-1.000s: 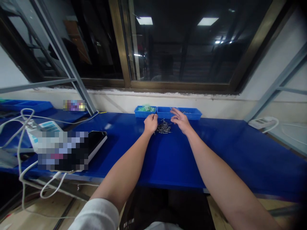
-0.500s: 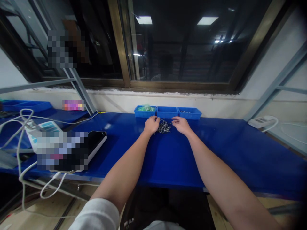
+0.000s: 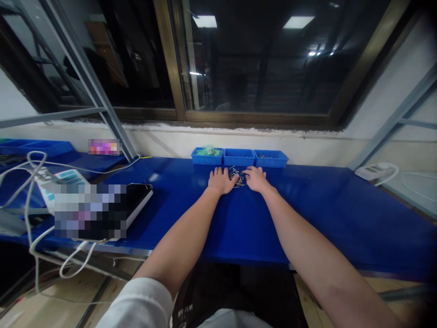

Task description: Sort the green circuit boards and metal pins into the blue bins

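A loose pile of thin metal pieces, like screws or nails [image 3: 236,176], lies on the blue table [image 3: 239,228]. Flat at the pile's left edge is my left hand [image 3: 221,180], fingers spread and thumb reaching over the metal pieces. My right hand [image 3: 256,178] rests at the right side with its fingers apart, the fingertips at the edge of the pile. Neither hand grips anything that I can see. Just behind the pile stand three blue bins: the left bin [image 3: 207,159] holds green and clear packets, then a middle bin [image 3: 239,161], and a right bin [image 3: 271,162] with small metal parts.
On the left lies a dark tablet-like device [image 3: 136,200] with white cables [image 3: 30,218] looping off the table edge. A white power strip [image 3: 375,171] sits at the right by a grey metal post [image 3: 403,107]. A window [image 3: 266,59] rises behind.
My left hand has flattened and spread, moving slightly right over the pile's edge. The right hand has lowered onto the table beside the pile. The pile is now more covered.
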Action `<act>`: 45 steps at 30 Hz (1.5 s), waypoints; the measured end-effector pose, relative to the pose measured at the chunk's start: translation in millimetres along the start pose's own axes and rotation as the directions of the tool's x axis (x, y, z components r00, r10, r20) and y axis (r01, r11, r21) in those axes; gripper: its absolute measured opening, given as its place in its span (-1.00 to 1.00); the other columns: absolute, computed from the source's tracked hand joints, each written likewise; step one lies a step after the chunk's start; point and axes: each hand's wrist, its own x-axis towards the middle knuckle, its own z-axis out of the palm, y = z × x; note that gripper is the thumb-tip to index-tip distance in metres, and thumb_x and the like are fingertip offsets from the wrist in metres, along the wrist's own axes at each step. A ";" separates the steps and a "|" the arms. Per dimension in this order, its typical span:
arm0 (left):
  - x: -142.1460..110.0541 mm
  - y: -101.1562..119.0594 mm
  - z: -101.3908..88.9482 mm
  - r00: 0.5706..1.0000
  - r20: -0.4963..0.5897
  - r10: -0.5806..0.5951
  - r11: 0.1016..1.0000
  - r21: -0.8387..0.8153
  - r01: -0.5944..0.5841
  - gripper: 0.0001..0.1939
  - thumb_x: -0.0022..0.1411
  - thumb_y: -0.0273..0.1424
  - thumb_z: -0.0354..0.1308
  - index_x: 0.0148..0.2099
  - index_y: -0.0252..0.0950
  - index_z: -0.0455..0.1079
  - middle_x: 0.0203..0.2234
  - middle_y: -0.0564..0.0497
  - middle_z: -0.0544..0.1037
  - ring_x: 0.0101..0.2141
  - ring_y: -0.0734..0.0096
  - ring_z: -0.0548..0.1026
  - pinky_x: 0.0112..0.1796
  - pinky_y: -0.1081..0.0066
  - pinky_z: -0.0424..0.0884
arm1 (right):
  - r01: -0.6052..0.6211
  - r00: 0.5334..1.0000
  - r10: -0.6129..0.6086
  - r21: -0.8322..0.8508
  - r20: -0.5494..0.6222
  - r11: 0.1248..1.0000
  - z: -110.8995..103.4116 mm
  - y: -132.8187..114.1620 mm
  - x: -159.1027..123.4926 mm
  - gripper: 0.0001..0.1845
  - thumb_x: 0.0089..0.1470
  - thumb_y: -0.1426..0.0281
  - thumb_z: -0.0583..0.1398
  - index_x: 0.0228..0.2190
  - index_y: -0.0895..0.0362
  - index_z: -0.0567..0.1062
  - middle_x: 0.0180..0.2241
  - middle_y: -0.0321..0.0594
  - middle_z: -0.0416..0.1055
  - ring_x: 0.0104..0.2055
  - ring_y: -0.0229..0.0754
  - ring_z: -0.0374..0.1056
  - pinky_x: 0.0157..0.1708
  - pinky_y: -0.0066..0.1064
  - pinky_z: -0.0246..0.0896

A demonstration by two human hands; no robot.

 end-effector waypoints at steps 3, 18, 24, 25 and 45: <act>1.4 0.6 -0.4 0.998 -0.061 0.005 1.000 -0.016 -0.006 -0.25 0.21 0.06 -0.26 0.17 -0.44 0.14 0.15 -0.38 0.20 0.19 -0.06 0.07 0.11 0.03 -0.05 | -0.026 0.999 0.026 0.001 -0.026 1.000 -2.6 0.1 1.2 -0.73 0.07 0.37 0.08 -0.26 0.01 0.56 -0.08 -0.11 0.38 -0.07 0.07 0.13 -0.15 -0.10 0.07; 2.5 6.6 -12.9 0.903 -0.295 0.313 0.892 -0.236 -0.386 -0.71 0.27 -0.27 -0.06 -0.12 -0.25 0.42 -0.18 -0.05 0.49 -0.12 0.34 0.41 -0.06 0.37 0.28 | 0.096 0.994 -0.058 0.511 -0.090 0.854 -12.6 -12.3 5.0 -0.86 0.02 0.38 0.10 -0.39 0.12 0.45 -0.41 -0.21 0.45 -0.35 -0.22 0.33 -0.29 -0.39 0.19; 3.7 6.5 -15.0 0.897 -0.313 0.313 0.875 -0.272 -0.400 -0.75 0.27 -0.34 -0.06 -0.27 -0.29 0.43 -0.35 -0.04 0.49 -0.28 0.38 0.44 -0.18 0.41 0.32 | 0.031 0.999 -0.048 0.777 -0.001 0.628 -17.0 -17.0 3.8 -0.82 -0.11 0.30 0.18 -0.44 0.15 0.43 -0.52 -0.28 0.40 -0.47 -0.28 0.28 -0.41 -0.42 0.19; 4.2 6.3 -15.3 0.898 -0.323 0.298 0.882 -0.268 -0.389 -0.76 0.27 -0.35 -0.06 -0.29 -0.29 0.42 -0.36 -0.04 0.49 -0.28 0.38 0.44 -0.19 0.41 0.31 | 0.001 0.999 -0.029 0.808 0.020 0.590 -18.4 -17.8 3.1 -0.79 -0.14 0.28 0.20 -0.43 0.15 0.43 -0.53 -0.29 0.39 -0.50 -0.30 0.26 -0.45 -0.43 0.17; 8.6 -5.3 -21.9 0.913 -0.409 -0.007 0.898 -0.404 -0.174 -0.69 0.29 -0.29 -0.14 -0.19 -0.27 0.41 -0.30 -0.04 0.53 -0.25 0.35 0.44 -0.18 0.41 0.29 | -0.196 0.928 -0.143 0.778 0.343 0.597 -35.7 -16.5 -4.3 -0.71 -0.18 0.26 0.19 -0.74 0.18 0.37 -0.78 -0.33 0.23 -0.70 -0.39 0.06 -0.67 -0.50 -0.16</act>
